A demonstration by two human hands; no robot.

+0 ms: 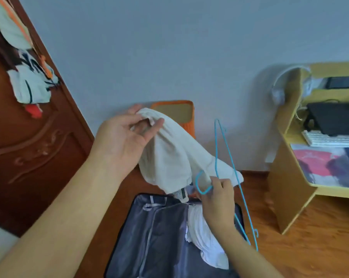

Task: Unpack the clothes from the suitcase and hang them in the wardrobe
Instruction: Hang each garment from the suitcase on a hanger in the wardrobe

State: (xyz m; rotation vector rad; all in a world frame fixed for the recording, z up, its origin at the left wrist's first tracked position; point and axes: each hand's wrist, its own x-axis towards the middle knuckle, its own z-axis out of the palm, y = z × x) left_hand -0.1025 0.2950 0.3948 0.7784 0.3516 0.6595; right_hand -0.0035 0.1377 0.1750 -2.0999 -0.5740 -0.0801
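My left hand holds up a cream-white garment, pinching its top edge between thumb and fingers. The cloth drapes down to the right over the open suitcase on the floor. My right hand grips the hook end of a thin blue wire hanger, which stands tilted beside the garment. A white piece of clothing lies in the suitcase's right half, partly behind my right wrist. The brown wooden wardrobe door stands at the left, with light clothes hanging by it.
An orange basket stands against the grey wall behind the garment. A yellow wooden desk with a keyboard, black devices and white headphones fills the right side. Wooden floor shows between suitcase and desk.
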